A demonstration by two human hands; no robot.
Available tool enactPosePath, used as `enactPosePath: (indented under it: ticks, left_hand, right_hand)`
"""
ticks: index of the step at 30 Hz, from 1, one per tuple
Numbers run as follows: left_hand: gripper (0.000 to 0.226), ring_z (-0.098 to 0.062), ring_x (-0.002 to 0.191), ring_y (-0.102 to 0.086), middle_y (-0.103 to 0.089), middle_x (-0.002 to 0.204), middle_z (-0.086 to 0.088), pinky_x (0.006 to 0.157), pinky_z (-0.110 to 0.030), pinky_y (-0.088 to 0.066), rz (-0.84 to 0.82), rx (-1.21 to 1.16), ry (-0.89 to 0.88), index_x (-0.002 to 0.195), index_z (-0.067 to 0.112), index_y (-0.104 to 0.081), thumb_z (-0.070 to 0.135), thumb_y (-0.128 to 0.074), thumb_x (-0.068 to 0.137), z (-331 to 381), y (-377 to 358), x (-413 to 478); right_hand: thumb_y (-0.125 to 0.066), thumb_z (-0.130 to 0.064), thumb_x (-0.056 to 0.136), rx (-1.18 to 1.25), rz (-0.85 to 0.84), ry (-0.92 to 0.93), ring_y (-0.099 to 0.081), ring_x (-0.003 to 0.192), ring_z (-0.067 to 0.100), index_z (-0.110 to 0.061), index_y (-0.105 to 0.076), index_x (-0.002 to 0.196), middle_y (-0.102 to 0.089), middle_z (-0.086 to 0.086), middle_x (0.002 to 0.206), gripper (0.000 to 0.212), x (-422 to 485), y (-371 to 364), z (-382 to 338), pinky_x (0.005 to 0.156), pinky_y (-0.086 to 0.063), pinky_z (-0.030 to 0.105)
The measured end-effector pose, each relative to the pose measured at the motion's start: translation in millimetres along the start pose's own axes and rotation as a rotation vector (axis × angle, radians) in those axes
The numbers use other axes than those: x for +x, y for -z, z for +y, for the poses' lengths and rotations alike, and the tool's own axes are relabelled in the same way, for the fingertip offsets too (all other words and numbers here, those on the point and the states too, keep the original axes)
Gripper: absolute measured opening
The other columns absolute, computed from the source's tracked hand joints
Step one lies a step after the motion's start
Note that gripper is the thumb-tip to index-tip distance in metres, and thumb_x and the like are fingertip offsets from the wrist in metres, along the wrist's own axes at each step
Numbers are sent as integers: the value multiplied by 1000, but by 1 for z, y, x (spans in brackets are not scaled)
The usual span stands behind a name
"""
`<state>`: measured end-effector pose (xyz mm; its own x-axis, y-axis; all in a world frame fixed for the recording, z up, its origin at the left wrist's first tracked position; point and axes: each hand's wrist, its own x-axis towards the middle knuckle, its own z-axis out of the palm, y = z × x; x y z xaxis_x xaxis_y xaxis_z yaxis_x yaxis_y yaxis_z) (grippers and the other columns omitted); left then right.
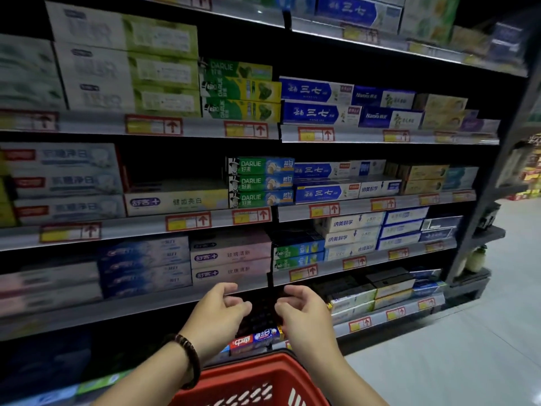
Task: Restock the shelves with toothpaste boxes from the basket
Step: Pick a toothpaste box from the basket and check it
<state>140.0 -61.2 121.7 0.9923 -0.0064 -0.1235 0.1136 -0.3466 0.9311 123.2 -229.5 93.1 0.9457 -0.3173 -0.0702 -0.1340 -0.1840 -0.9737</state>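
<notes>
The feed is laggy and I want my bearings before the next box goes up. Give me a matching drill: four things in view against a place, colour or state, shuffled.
Things
1. basket
2. bead bracelet
3. Darlie boxes with pale blue ends
4. white box with the blue oval logo

Place, colour or state
A. on the left wrist
B. stacked three high
C. red, at the bottom edge of the view
D. lies single, with a dark gap above it

Pairs: 1-C, 2-A, 3-B, 4-D
</notes>
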Motion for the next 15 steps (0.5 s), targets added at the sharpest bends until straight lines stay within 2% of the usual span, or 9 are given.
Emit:
enactPosePath:
  ticks: [3, 8, 11, 13, 15]
  left_hand:
    - [42, -14, 102, -70, -70, 113, 7, 98, -44, -58, 21, 9, -10, 136, 24, -56, 26, -70, 97, -3, 8, -10]
    - [37, -31, 100, -73, -72, 109, 6, 81, -45, -62, 48, -35, -17, 134, 23, -56, 22, -67, 99, -13, 26, -22]
    - [37, -29, 94, -73, -72, 107, 3, 74, -39, -60, 62, -56, -1, 135, 21, -56, 21, -67, 100, -26, 35, -25]
    - [36, -26, 93, -73, -73, 105, 3, 77, -39, -60, 71, -69, 14, 134, 20, -57, 20, -67, 99, -37, 39, -26]
    - [35, -23, 96, -74, -74, 102, 6, 88, -46, -61, 83, -54, 21, 132, 22, -59, 22, -68, 98, -50, 43, -26]
  right_hand:
    - [-71, -25, 90, 35, 9, 7, -74, 89, 10, -34, -64, 118, -76, -10, 102, 31, -11, 0, 2, 90, -62, 49]
    - [-76, -39, 82, 40, -20, 25, -74, 94, 8, -37, -64, 118, -77, -11, 102, 38, -28, -4, 8, 92, -61, 48]
    - [-78, -31, 91, 27, -54, 37, -74, 95, 8, -36, -64, 120, -77, -8, 104, 33, -34, -12, 15, 92, -61, 48]
    - [-78, -30, 92, 29, -71, 38, -74, 95, 9, -35, -65, 120, -77, -8, 104, 32, -36, -18, 19, 93, -61, 48]
    - [-78, -31, 92, 28, -93, 42, -74, 95, 9, -34, -66, 120, -78, -8, 101, 31, -39, -25, 24, 94, -61, 49]
